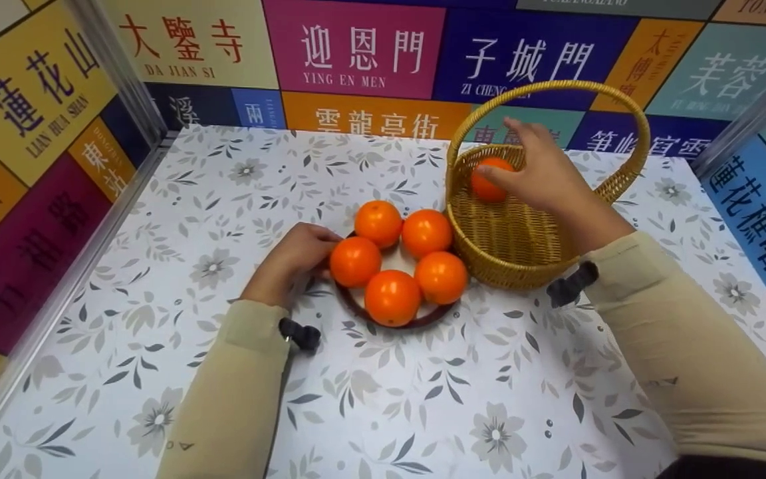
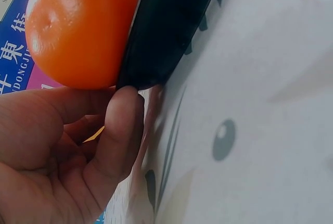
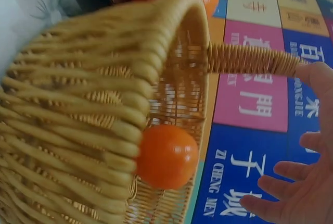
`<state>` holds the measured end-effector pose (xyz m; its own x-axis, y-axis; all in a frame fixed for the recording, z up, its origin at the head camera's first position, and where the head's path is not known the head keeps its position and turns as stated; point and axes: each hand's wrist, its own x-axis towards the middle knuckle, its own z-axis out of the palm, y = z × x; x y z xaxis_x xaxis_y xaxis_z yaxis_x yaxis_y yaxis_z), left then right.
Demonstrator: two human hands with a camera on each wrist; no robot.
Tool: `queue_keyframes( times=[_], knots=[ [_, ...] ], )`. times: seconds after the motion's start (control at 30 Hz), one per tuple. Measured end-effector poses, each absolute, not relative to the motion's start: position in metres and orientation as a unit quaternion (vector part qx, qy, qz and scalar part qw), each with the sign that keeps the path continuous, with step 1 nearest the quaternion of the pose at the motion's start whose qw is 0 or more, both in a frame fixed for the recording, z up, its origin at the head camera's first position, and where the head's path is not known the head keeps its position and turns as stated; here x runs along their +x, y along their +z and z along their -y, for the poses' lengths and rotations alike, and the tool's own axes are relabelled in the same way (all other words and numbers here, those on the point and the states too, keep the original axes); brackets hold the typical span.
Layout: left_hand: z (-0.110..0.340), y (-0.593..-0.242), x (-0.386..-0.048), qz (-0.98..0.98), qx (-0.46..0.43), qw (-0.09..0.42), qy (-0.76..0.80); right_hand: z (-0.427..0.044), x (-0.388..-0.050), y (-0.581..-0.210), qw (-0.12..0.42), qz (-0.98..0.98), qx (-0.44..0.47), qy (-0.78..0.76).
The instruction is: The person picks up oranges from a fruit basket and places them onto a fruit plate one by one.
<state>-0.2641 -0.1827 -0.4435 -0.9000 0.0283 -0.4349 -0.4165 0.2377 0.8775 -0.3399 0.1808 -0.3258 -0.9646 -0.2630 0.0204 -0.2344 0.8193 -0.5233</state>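
Observation:
My left hand [image 1: 295, 258] pinches the rim of a dark-edged plate [image 1: 416, 324] between thumb and fingers, as the left wrist view shows at the plate's dark side [image 2: 166, 26]. Several oranges [image 1: 393, 297] sit in a ring on that plate. To its right stands a wicker basket [image 1: 509, 229] with a tall arched handle. Inside the basket, toward its far left side, lies one orange [image 1: 487, 189]. Over the basket is my right hand [image 1: 546, 169]; the right wrist view shows its fingers [image 3: 291, 172] spread and apart from the orange [image 3: 167, 157], holding nothing.
A white cloth with grey leaves and flowers covers the table [image 1: 223, 372]. Colourful panels [image 1: 356, 46] with Chinese lettering wall it in at the back and sides. The basket's handle [image 1: 556, 85] arches above the right forearm and hand area.

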Motion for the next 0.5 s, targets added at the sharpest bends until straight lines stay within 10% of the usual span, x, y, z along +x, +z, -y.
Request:
queue_keyframes(
  times=[0.5],
  knots=[
    [0.179, -0.443, -0.263, -0.75, -0.146, 0.18, 0.62, -0.186, -0.382, -0.333, 0.094, -0.952, -0.065, -0.284]
  ],
)
